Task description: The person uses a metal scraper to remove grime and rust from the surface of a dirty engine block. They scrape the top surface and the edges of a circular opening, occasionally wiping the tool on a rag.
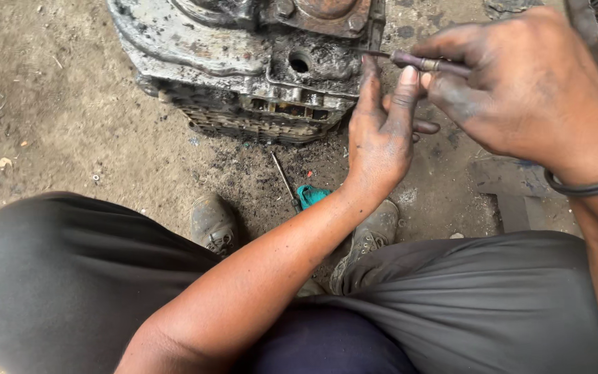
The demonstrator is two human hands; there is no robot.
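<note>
Fingers [444,86] of the right hand [527,90], upper right of frame, are closed around the rear of a thin rod tool [420,63]. Its long axis runs near-horizontal, tip pointing left toward the engine block [243,62] at top centre. Left hand [382,135], just below and left of the right, stands fingers-up; its fingertips [408,75] touch the rod from beneath near mid-length, pinching lightly, not a full grip. Tip meets the block's right edge, close to a round hole [300,63]; whether it enters anything cannot be told. Left hand is nearer the tip, right nearer the tail. Lower, on the dirt floor [70,138], a screwdriver [286,183] lies between two shoes.
</note>
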